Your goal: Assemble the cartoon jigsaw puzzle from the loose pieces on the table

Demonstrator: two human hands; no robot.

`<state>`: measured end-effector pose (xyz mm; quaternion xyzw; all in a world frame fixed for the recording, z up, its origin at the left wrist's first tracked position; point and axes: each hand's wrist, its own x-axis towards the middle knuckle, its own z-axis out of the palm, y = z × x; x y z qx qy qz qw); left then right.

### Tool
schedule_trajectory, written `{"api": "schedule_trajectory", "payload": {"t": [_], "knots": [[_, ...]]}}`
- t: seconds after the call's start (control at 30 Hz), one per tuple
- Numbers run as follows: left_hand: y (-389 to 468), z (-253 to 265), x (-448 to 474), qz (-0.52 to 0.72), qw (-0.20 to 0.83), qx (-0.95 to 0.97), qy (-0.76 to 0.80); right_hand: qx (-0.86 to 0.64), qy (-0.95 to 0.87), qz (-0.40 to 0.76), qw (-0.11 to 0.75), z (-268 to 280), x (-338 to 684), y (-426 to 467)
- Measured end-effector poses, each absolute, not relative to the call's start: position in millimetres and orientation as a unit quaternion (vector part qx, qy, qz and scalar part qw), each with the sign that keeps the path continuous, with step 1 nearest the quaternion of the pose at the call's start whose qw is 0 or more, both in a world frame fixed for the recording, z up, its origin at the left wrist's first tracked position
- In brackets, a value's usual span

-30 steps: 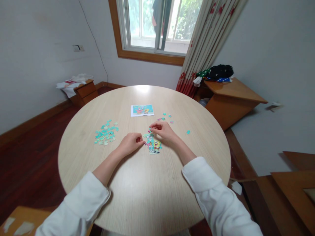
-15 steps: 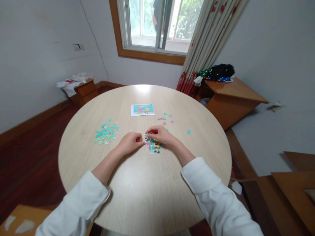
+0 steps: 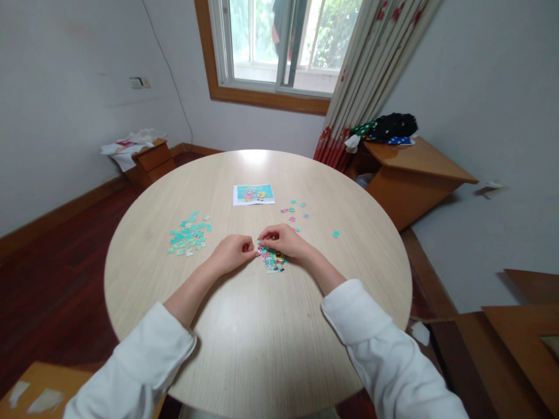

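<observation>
A partly joined jigsaw puzzle [image 3: 275,263] with a yellow cartoon figure lies flat near the middle of the table. My left hand [image 3: 233,254] is closed beside it, with thumb and fingertips pinched at the puzzle's left edge. Reaching over the top from the other side, my right hand [image 3: 283,239] pinches a small puzzle piece [image 3: 259,242] at the upper left corner. The right fingers and palm hide the upper part of the puzzle. Beyond my hands lies a printed reference picture [image 3: 254,195] with pink and yellow cartoon figures.
A heap of loose turquoise puzzle pieces [image 3: 188,235] lies on the left of the round table [image 3: 262,337]. Several pink and turquoise pieces [image 3: 292,219] are scattered right of the picture. One turquoise piece [image 3: 336,234] sits farther right, alone.
My right fingers have shifted very slightly down at the puzzle's upper left corner. My left hand keeps its place, and the loose pieces stay where they were.
</observation>
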<state>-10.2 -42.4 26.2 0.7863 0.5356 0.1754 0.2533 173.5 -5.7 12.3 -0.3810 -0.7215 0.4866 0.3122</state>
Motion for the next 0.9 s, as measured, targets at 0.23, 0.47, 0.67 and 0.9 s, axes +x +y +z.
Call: {"api": "schedule_trajectory", "payload": {"t": [0.23, 0.47, 0.67, 0.9], "knots": [[-42.1, 25.6, -10.6, 0.176, 0.247, 0.789, 0.534, -0.386, -0.734, 0.472, 0.298, 11.4, 173.5, -5.1], [-42.3, 25.6, -10.4, 0.177, 0.247, 0.789, 0.533, -0.391, -0.749, 0.447, 0.294, 12.1, 173.4, -5.2], [-41.1, 24.0, -10.5, 0.177, 0.245, 0.792, 0.531, -0.405, -0.765, 0.406, 0.294, 12.9, 172.8, -5.2], [-42.4, 26.4, -10.4, 0.178, 0.247, 0.791, 0.53, -0.42, -0.766, 0.4, 0.278, 12.6, 171.5, -5.9]]}}
